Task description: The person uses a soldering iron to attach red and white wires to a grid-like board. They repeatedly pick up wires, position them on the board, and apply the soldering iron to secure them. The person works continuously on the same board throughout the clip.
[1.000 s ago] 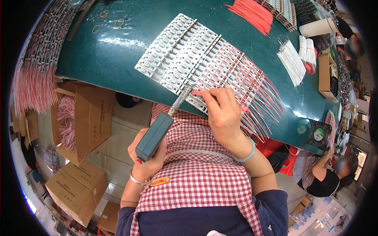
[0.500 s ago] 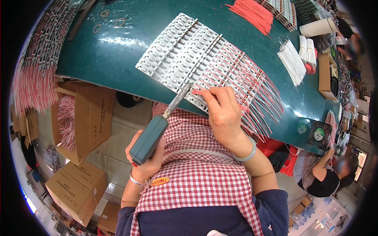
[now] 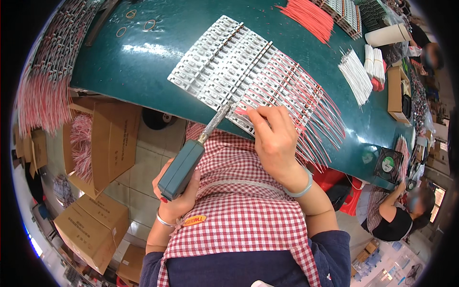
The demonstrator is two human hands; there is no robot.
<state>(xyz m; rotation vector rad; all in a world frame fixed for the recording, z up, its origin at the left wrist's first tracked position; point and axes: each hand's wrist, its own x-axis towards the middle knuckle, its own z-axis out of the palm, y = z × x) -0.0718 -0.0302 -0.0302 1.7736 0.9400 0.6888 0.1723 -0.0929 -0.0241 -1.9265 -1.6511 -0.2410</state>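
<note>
My left hand (image 3: pixel 178 203) is closed round the dark green handle of a soldering iron (image 3: pixel 181 168). The iron's silvery barrel slants up to the right, its tip at the near edge of a panel of white wired modules (image 3: pixel 210 64). Beside that tip my right hand (image 3: pixel 277 143) pinches a red wire (image 3: pixel 243 111) between thumb and forefinger, low over the panel. Red and white wires (image 3: pixel 315 129) fan off the panel's right part, partly behind my right hand. Whether the tip touches the wire is too small to tell.
On the green table (image 3: pixel 143 81) lie red wires (image 3: pixel 308 19), white wires (image 3: pixel 355 76) and several rubber bands (image 3: pixel 150 25). Wired strips (image 3: pixel 45 95) hang at the left. Cardboard boxes (image 3: pixel 112 148) stand below the table. A co-worker (image 3: pixel 394 210) sits at the right.
Very little differs. My right hand and the pinched red wire have shifted slightly right, with the whole table view drifting a little the same way. The iron stays at the panel's near edge.
</note>
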